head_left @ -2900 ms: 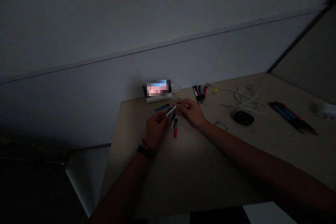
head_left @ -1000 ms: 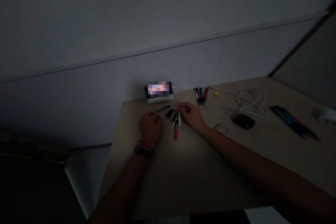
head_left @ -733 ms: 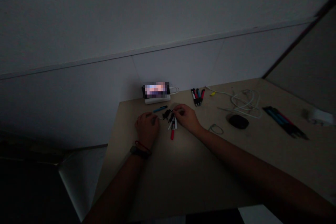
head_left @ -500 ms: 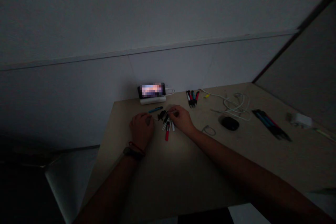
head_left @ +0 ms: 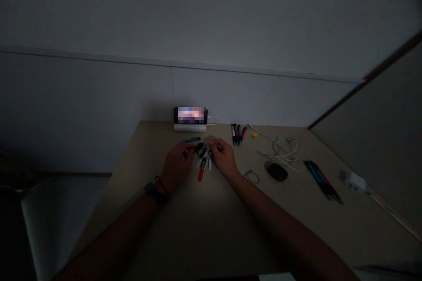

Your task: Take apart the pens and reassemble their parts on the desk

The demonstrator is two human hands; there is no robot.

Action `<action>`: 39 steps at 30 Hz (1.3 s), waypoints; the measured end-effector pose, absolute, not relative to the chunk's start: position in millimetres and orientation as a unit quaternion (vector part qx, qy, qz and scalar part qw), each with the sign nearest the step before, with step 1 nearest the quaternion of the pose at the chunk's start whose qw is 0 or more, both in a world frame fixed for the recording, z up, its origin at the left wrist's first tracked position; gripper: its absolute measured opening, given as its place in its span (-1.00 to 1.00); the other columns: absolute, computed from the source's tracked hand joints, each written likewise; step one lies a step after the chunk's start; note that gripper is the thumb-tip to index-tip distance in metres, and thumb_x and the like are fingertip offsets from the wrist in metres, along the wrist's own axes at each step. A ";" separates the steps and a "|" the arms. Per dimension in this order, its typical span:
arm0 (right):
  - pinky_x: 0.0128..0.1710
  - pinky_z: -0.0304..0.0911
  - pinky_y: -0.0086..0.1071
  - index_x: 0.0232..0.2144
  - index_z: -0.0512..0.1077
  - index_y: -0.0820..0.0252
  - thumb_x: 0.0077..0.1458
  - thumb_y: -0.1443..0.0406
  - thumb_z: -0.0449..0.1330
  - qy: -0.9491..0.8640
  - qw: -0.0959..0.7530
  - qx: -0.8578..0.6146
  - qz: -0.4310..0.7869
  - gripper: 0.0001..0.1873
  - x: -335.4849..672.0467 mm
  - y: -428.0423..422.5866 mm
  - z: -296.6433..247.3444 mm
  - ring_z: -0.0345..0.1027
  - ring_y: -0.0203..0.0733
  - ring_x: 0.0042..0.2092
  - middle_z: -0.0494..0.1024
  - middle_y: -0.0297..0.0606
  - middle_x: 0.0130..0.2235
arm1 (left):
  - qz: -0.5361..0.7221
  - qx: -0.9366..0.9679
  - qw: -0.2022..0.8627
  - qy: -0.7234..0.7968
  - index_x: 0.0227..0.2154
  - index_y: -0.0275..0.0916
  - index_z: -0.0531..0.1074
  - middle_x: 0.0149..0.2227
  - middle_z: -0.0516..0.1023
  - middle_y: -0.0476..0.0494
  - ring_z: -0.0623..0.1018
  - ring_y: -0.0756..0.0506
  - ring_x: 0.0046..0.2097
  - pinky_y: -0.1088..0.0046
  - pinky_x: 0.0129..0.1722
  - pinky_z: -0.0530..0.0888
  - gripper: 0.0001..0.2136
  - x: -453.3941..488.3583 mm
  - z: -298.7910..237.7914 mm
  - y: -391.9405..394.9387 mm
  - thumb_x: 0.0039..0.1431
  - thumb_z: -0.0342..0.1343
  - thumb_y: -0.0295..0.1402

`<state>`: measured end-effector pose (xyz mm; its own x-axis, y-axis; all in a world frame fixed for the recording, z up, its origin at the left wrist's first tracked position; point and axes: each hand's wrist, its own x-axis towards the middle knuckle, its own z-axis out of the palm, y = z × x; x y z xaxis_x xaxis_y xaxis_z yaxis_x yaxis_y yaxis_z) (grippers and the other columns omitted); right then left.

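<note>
- Desk [head_left: 296,224]: pale wood-look top, running into the wall corner; dim light, so fine detail is hard to see
- L forearm & R forearm come in from the bottom corners; both hands are over the desk, near the middle of the far edge
- Marker bunch [head_left: 202,160]: between the hands, lying fanned out, long axes running roughly from far-right to near-left; red-capped end [head_left: 201,174] points to the person; exact count hidden by fingers, approx. 4-5 visible
- R hand [head_left: 222,158]: fingers [head_left: 214,145] curved down on the far ends of the bunch; touching, firm grip or not can't tell
- L hand [head_left: 176,167]: fingers curled, just left of the bunch; whether they hold anything can't tell
- Phone [head_left: 190,115]: lying on its long side w/ blurred screen, on a white power bank [head_left: 190,127] by the wall
- Dark pen group [head_left: 321,180]: right side, laid parallel, tips to near-right; count unclear
- Upright-looking marker row [head_left: 238,134]: approx. 4, side by side, near the wall
- White cable [head_left: 283,151]: loose coils
- Black mouse [head_left: 277,172]
- White plug [head_left: 354,181]
- Blue pen [head_left: 191,140]: just beyond the hands
- Wire loop [head_left: 251,177]
</note>
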<state>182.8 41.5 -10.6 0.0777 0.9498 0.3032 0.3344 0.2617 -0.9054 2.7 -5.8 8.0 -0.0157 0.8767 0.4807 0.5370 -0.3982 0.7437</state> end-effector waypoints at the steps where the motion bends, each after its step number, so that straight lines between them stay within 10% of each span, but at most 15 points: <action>1: -0.44 0.19 -0.36 -0.45 0.46 0.15 0.13 -0.02 0.17 -0.608 0.511 -0.526 0.304 -0.62 182.7 41.1 -10.2 0.30 -0.20 -0.46 0.48 -0.33 -0.48 | 0.483 0.680 0.196 0.515 -0.14 -0.24 0.55 -0.28 0.62 -0.10 0.51 -0.02 -0.37 0.45 -0.31 0.46 -0.81 4.1 8.3 -7.5 0.28 0.06 -0.42; 39: -0.37 0.22 -0.32 -0.43 0.45 0.18 0.12 -0.10 0.14 -0.643 0.492 -0.523 0.268 -0.54 182.0 38.7 -8.0 0.31 -0.15 -0.42 0.47 -0.32 -0.50 | 0.502 0.632 0.270 0.524 -0.19 -0.26 0.60 -0.37 0.63 -0.09 0.55 -0.03 -0.38 0.48 -0.32 0.47 -0.79 7.7 0.7 -8.6 0.23 0.07 -0.42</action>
<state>182.0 38.7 -8.0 0.0306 0.9355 0.3520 0.4083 0.3098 -0.8587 7.7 -8.6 0.7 -0.0549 0.9342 0.3525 0.3922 -0.3045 0.8680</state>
